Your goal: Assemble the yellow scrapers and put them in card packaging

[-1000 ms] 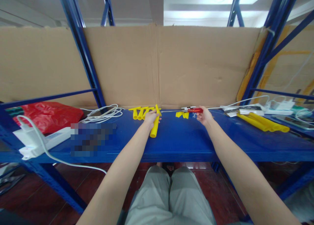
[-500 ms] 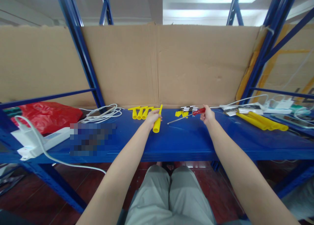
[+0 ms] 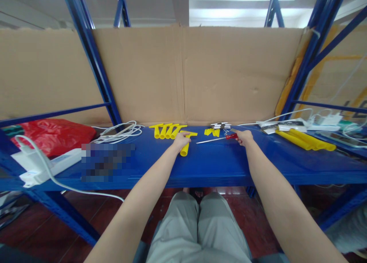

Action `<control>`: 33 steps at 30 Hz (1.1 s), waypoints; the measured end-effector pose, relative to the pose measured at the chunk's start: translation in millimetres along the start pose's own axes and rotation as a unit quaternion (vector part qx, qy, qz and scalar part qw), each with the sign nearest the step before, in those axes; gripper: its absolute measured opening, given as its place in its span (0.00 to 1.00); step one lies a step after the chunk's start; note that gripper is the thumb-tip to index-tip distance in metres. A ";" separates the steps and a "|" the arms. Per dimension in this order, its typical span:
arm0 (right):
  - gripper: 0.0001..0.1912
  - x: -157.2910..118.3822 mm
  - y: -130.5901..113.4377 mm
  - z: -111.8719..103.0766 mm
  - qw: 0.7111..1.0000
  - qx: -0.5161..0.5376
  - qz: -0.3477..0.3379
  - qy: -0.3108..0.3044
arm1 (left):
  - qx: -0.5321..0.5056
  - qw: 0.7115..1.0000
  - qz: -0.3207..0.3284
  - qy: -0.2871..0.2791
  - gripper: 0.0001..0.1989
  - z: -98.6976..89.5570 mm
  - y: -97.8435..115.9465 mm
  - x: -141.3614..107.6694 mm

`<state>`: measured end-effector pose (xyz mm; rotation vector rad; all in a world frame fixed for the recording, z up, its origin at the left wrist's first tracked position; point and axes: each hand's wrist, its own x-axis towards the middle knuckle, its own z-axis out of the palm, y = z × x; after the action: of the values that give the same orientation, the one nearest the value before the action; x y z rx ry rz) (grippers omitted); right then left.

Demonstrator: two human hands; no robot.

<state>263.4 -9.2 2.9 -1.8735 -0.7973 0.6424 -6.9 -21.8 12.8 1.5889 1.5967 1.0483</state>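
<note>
My left hand (image 3: pixel 181 140) is closed on a yellow tube with a crosspiece (image 3: pixel 185 150), its round open end facing me above the blue shelf top (image 3: pixel 212 163). Fingers of my right hand (image 3: pixel 244 137) are wrapped round the red handle of a screwdriver (image 3: pixel 231 136), whose long metal shaft points left towards the tube. Left of centre, several similar yellow tubes (image 3: pixel 163 133) stand in a row near the cardboard. Small yellow pieces (image 3: pixel 212 132) and a cluster of black and white parts (image 3: pixel 220 125) lie behind the screwdriver.
At the left are a red plastic bag (image 3: pixel 57 135), a white power strip (image 3: pixel 64 161) and coiled white cable (image 3: pixel 126 132). More yellow tubes (image 3: pixel 305 140) lie at the right beside cables. Cardboard (image 3: pixel 229 75) closes off the back; blue posts rise on both sides.
The tube in my left hand has turned, so its crosspiece now points right. My right hand has lowered the screwdriver slightly, and its shaft lies nearer to level.
</note>
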 end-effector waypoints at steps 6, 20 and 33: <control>0.08 8.2 1.9 -9.8 0.997 0.029 0.072 -0.004 | 0.012 1.000 -0.006 0.001 0.22 3.8 -6.1 6.7; 0.08 -6.9 3.4 -28.8 0.993 -0.065 -0.011 0.093 | -0.006 1.000 0.005 -0.018 0.21 5.0 -6.8 6.1; 0.10 -7.3 -3.2 -18.6 0.961 -0.213 -0.109 0.138 | -0.038 0.997 0.024 0.056 0.21 -0.7 1.4 3.6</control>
<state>271.3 -24.3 13.8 -2.1568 -0.9927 0.0630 -7.0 -18.4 14.7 1.5484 1.5784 1.2288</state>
